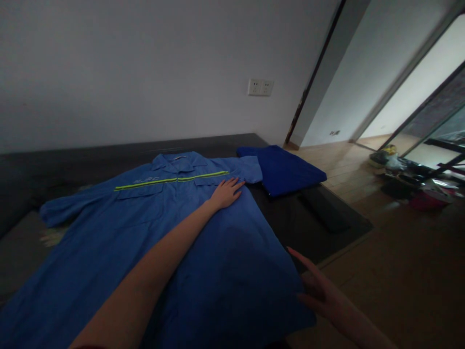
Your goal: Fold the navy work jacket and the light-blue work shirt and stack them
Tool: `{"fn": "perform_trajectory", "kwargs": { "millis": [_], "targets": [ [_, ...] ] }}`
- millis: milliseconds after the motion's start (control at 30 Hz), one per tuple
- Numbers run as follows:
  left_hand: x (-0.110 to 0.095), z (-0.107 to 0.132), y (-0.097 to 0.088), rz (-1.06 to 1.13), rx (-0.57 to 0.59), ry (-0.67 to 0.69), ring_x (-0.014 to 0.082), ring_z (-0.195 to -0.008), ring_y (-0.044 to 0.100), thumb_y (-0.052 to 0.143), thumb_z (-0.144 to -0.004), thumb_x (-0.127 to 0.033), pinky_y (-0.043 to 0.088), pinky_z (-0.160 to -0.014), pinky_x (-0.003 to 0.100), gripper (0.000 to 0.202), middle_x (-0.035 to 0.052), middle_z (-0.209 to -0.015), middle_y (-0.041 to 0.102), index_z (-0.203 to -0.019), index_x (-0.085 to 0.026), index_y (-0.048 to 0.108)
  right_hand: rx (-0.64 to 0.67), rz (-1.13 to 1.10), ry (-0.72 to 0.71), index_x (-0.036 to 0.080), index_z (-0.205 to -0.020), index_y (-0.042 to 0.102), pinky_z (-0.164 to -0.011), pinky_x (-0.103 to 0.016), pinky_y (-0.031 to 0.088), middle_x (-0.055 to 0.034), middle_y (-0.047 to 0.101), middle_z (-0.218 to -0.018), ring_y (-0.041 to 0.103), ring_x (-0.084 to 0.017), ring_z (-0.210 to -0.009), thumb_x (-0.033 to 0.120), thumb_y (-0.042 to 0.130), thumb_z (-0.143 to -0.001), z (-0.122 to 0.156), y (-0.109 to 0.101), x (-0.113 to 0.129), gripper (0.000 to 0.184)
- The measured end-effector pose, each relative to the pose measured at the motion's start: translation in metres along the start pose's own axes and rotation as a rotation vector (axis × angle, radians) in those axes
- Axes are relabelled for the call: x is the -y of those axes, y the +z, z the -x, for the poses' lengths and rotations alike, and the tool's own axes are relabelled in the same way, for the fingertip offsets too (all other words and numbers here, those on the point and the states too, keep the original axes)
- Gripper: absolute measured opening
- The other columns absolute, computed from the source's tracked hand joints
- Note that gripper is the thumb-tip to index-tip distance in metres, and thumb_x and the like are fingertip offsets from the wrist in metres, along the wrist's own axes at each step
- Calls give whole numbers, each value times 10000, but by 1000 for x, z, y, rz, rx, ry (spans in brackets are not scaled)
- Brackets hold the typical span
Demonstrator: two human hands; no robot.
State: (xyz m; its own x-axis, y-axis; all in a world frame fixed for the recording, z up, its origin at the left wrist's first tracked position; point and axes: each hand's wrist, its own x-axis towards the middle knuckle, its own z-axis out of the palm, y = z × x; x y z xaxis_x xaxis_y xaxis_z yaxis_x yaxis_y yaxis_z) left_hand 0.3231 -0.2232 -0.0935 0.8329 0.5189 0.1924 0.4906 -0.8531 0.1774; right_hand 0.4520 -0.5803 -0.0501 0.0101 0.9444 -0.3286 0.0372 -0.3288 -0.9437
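A blue short-sleeved work shirt (145, 242) lies spread out, front side up, with its collar toward the wall. A yellow-green stripe (160, 182) crosses its chest above two pocket flaps, and pale lettering shows above the stripe. My left hand (225, 193) rests flat on the shirt's chest near the right-hand sleeve, fingers spread. At the shirt's lower right edge is my right hand (321, 293), its fingers apart, with part of it in shadow. Whether those fingertips touch the cloth is hard to make out.
Beyond the sleeve, a folded dark blue cloth (290, 167) lies on the dark table (279, 218). A black flat object (325, 211) sits near the table's right end. Wall sockets (260, 87) are above. Assorted items (417, 179) clutter the wooden floor at right.
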Motion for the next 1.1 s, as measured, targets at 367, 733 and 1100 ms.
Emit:
{"fn": "perform_trajectory", "kwargs": {
  "millis": [367,733,1100],
  "targets": [
    [-2,2,-2,25,-13,5,237,-1395,286,323,-972,-384,224,-1128,462,489,57,-1519,332,-1451,-282,327,-43,189,-37,292,-1479,265,-836,-378,515,-58,654,-1030,639,-221,-926,461,649,-780,7,3,0,815],
    [-1,80,-97,310,-298,-38,177,-1139,553,412,-920,-228,408,-1020,322,347,85,-1238,599,-1238,-161,532,-389,544,-196,211,-1339,481,-462,-230,450,50,494,-557,523,-132,-470,525,482,-867,-11,-22,9,568],
    [12,367,-185,133,23,-786,171,-875,633,402,-857,-494,469,-798,271,373,-24,-990,699,-1019,-235,617,-411,738,-283,243,-920,647,-467,-257,498,-46,708,-774,660,-197,-601,613,525,-787,-35,-19,8,412]
  ]
}}
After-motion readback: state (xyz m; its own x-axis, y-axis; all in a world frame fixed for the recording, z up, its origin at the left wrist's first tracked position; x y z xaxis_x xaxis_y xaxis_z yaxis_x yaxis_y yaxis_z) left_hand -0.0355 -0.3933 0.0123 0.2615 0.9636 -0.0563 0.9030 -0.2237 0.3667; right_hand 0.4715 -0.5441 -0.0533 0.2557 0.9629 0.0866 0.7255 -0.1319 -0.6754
